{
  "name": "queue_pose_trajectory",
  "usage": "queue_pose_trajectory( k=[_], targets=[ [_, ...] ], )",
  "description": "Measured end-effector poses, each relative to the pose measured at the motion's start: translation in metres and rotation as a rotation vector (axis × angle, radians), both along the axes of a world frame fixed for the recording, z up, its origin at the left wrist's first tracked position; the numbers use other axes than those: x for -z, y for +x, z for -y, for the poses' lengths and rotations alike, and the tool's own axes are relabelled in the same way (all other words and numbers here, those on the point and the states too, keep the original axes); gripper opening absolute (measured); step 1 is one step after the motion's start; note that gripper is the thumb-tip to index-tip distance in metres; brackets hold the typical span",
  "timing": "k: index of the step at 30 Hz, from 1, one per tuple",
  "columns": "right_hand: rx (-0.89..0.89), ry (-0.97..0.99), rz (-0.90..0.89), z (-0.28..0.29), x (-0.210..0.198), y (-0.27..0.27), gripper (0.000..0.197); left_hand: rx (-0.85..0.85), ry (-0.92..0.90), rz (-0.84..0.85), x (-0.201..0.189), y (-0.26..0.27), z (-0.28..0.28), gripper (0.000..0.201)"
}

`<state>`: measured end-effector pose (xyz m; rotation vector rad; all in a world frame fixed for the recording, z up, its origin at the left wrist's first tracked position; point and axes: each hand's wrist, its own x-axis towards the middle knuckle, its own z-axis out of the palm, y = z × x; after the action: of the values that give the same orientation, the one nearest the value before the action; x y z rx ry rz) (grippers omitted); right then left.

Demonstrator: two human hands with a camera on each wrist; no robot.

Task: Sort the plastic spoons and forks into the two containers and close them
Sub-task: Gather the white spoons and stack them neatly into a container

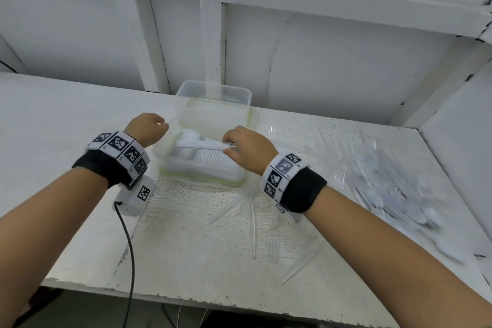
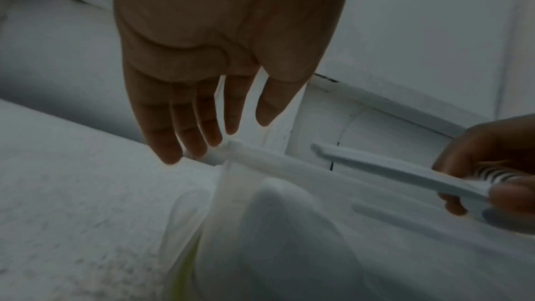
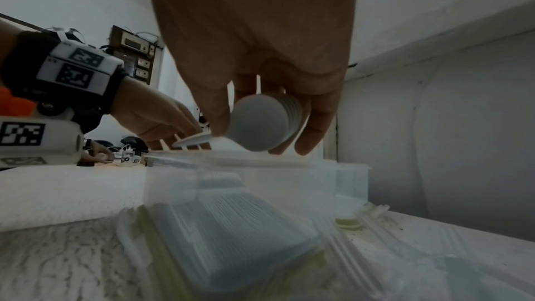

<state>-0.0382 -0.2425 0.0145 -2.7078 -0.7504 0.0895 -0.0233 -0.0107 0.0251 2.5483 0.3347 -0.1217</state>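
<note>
My right hand (image 1: 246, 148) grips a spoon stack (image 1: 205, 144) over the container (image 1: 234, 177); my left hand's (image 1: 146, 128) straight fingers (image 2: 185, 136) touch its handle end.

Bare forearms; black wristband (image 1: 102, 168) on left, black wristband (image 1: 303, 189) on right, each ringed by white blocks with black square markers; black cable (image 1: 130, 255) trailing toward 6 o'clock from left wrist camera

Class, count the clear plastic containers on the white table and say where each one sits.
2. The near container sits between the two hands and already holds stacked cutlery. The far container stands directly behind it, against the wall. Others may lie out of view.
</note>
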Motion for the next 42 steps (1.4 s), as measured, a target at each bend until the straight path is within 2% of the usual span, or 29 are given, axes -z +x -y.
queue_pose_trajectory(
  k=[2,5,10,15,27,32,37,42],
  targets=[
    [-0.008,-0.083,-0.085,-0.011,0.0,0.008,0.03,-0.079,-0.123,-0.099,0.006,0.0,-0.005,0.04],
    [-0.054,-0.212,-0.149,-0.024,-0.002,0.016,0.027,-0.125,-0.307,-0.147,0.014,-0.001,-0.004,0.037],
    [-0.148,-0.251,-0.288,-0.034,-0.004,0.027,0.024,-0.151,-0.357,-0.14,0.016,0.001,-0.005,0.028],
    [-0.15,-0.246,-0.385,-0.036,-0.008,0.033,0.023,-0.15,-0.365,-0.141,0.016,0.0,-0.006,0.023],
    [-0.123,-0.104,-0.437,-0.03,0.0,0.032,0.021,-0.153,-0.349,-0.139,0.015,0.001,-0.006,0.015],
    [-0.13,-0.096,-0.428,-0.03,-0.001,0.031,0.021,-0.161,-0.345,-0.13,0.017,0.001,-0.005,0.016],
    [-0.123,-0.082,-0.374,-0.031,0.001,0.029,0.024,-0.143,-0.306,-0.105,0.016,0.0,-0.005,0.025],
    [-0.143,-0.061,-0.339,-0.03,0.002,0.027,0.025,-0.125,-0.181,-0.084,0.009,-0.002,-0.006,0.028]
  ],
)
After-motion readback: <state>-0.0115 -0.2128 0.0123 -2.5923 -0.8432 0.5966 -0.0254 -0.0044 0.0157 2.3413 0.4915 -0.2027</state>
